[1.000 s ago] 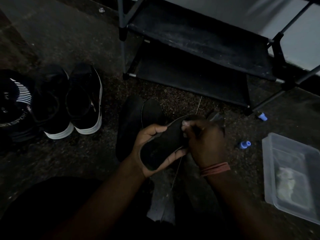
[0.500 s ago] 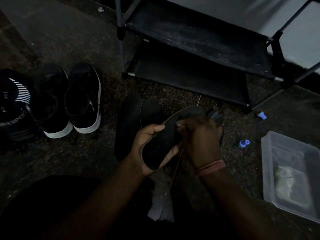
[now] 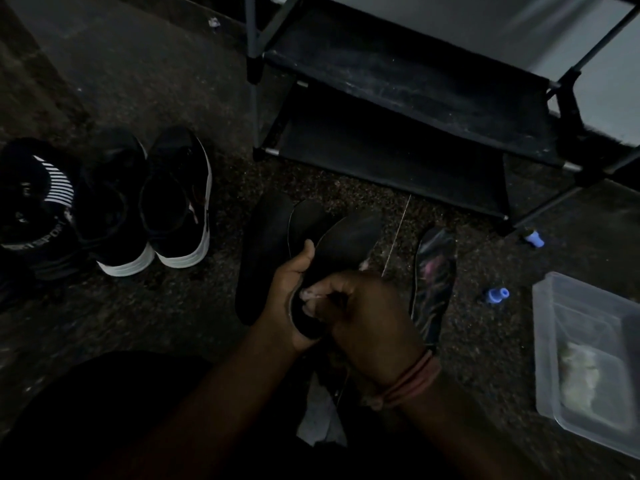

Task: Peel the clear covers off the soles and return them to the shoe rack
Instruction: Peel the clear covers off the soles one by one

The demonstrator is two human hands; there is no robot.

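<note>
My left hand (image 3: pixel 289 296) grips the heel end of a black sole (image 3: pixel 349 237), whose toe points up and to the right. My right hand (image 3: pixel 367 317) lies over the heel, fingertips pinched at its edge; the clear cover is too dim to make out. Two more black soles (image 3: pixel 266 258) lie on the floor to the left. A sole in a shiny cover (image 3: pixel 433 282) lies on the right. The black shoe rack (image 3: pixel 433 98) stands beyond, both shelves bare. A crumpled clear piece (image 3: pixel 320 417) lies near my lap.
A pair of black shoes with white soles (image 3: pixel 149 202) stands at the left, beside a dark striped shoe (image 3: pixel 34 202). A clear plastic box (image 3: pixel 588 362) sits at the right. Two small blue caps (image 3: pixel 498 295) (image 3: pixel 535 239) lie on the speckled floor.
My right hand has slid from the sole's middle down to the heel end. The covered sole on the right, earlier hidden behind that hand, now shows.
</note>
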